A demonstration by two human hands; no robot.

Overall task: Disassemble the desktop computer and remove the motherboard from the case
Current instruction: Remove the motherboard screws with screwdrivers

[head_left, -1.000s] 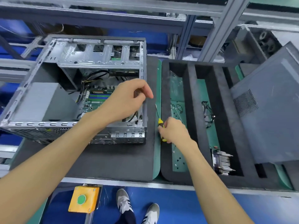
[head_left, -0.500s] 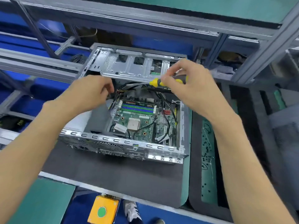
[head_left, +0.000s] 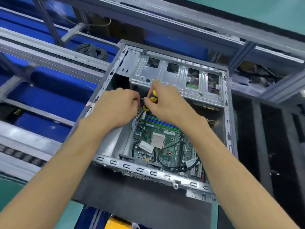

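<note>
Head view: an opened desktop case is seen lying on a dark mat on the counter, its near metal rim running slantwise across the frame and its right wall close beside black foam trays. The green motherboard is seen seated flat in the case floor, ringed by the metal walls, with black cables looped over its near edge. Above its far left corner a yellow-and-black screwdriver is held upright by the right hand, whose fingers are curled round the handle. The left hand is curled just beside it, its fingertips hidden against the shaft; what they hold cannot be told. Both hands are crowded beneath the silver drive cage spanning the far side of the case. Open room is left over the middle and right of the board. Grey frame rails are seen beyond the left wall.
</note>
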